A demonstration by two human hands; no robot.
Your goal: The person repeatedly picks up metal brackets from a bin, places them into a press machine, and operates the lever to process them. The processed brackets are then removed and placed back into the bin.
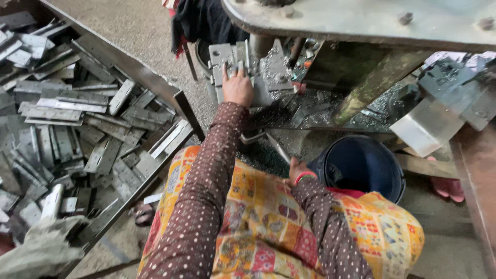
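Gritty workshop floor. Left hand fingers spread flat on metal plate at press bed; right hand beside blue bucket, grip unclear.

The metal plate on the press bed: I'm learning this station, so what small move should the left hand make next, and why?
Probably draw the left hand back. Its fingers rest on the metal plate lying flat on the press bed, under the machine's overhanging head, while the right hand sits low beside the blue bucket.

Packages: I see none anywhere, left, right, near or far.
Labels: I can make out none on any surface.
Signs: none that I can find.
Screens: none in my view either.
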